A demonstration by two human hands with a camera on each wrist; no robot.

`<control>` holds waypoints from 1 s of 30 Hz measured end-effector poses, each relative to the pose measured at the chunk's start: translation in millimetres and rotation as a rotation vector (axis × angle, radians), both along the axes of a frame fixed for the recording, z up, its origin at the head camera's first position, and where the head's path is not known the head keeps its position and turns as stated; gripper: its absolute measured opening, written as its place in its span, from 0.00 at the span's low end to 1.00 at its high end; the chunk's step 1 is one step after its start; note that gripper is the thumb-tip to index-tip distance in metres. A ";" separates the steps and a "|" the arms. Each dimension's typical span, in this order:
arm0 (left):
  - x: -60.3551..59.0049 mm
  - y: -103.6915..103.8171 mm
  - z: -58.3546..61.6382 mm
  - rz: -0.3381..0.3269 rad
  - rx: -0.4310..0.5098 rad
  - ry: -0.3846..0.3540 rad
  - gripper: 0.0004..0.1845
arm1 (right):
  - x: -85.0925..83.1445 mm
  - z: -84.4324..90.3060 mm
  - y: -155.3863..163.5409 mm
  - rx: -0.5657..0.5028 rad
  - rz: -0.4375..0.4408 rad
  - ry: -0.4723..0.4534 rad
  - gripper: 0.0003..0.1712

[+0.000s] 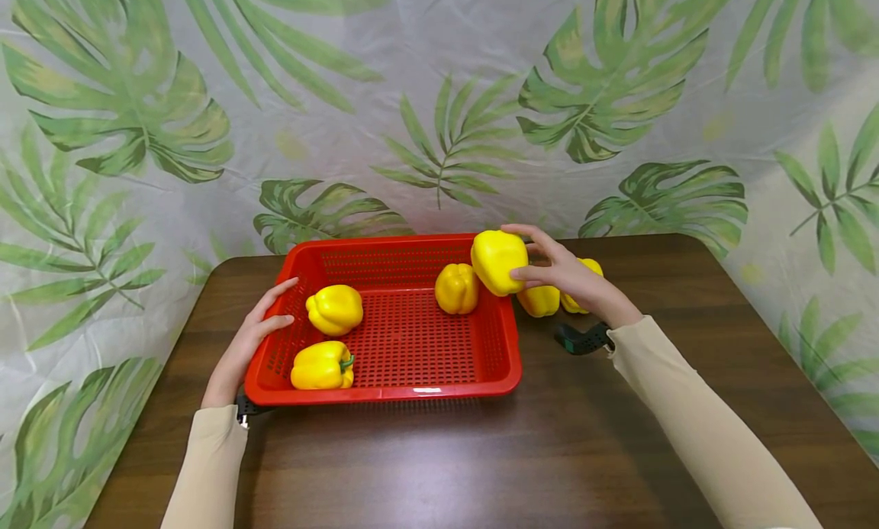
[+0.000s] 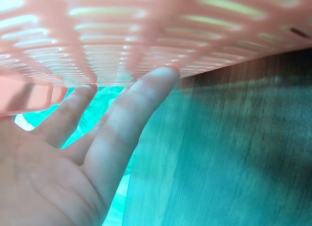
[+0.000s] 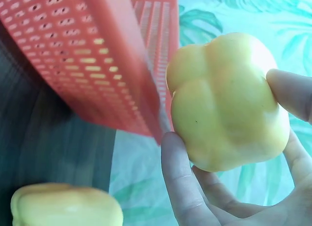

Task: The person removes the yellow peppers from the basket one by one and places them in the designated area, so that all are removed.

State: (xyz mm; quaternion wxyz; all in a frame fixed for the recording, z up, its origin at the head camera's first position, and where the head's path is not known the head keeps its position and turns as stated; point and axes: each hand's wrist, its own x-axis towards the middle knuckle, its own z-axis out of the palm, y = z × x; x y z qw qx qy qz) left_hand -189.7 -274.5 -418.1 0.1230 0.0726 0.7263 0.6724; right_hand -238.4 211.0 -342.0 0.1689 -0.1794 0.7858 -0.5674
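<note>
My right hand (image 1: 573, 275) pinches a yellow bell pepper (image 1: 497, 260) between thumb and fingers, over the right rim of a red plastic basket (image 1: 513, 353). In the right wrist view the lobed end of this held bell pepper (image 3: 229, 104) faces the camera, beside the basket wall (image 3: 68, 45). My left hand (image 1: 246, 340) holds the basket's left side, with digits reaching over the rim. Other fingers (image 2: 126, 113) lie against the slotted outer wall in the left wrist view. Inside the basket are a pepper (image 1: 334, 310), one with a green stem (image 1: 319, 366) and another pepper (image 1: 456, 288).
On the brown wooden table (image 1: 412, 468), two more yellow peppers lie right of the basket, the nearer pepper (image 1: 539, 301) partly in front of the farther pepper (image 1: 589, 268). A leaf-patterned cloth (image 1: 446, 147) hangs behind. A black strap (image 1: 582, 338) sits at my right wrist.
</note>
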 end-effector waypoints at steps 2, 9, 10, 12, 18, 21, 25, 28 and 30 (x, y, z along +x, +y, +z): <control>0.2 0.4 0.1 0.000 0.003 0.003 0.30 | 0.7 -0.9 4.7 0.002 -0.011 -0.002 0.39; 1.0 0.1 -0.5 0.001 0.007 -0.004 0.30 | 2.6 -4.0 22.2 0.022 -0.041 0.020 0.39; 1.0 -0.1 -0.7 0.001 0.004 -0.003 0.30 | 2.7 -4.5 24.6 0.027 -0.045 0.025 0.38; 1.1 -0.3 -0.8 0.000 -0.002 0.000 0.30 | 3.3 -5.3 28.9 0.033 -0.055 0.027 0.38; 0.6 -0.8 -0.9 -0.002 -0.009 0.006 0.30 | 6.5 -5.8 40.8 0.037 -0.078 0.016 0.39; 0.6 -0.8 -0.8 -0.001 -0.006 0.001 0.30 | 7.4 -6.3 46.6 0.029 -0.091 0.013 0.39; 0.7 -0.7 -0.3 -0.001 -0.001 -0.005 0.30 | 6.6 -9.5 54.1 0.023 -0.117 0.015 0.38; 0.9 0.0 0.3 0.001 -0.005 -0.007 0.30 | 6.6 -11.9 59.7 0.030 -0.132 0.023 0.37; 1.0 0.2 0.6 0.002 -0.009 -0.010 0.30 | 7.4 -12.6 63.8 0.031 -0.139 0.025 0.38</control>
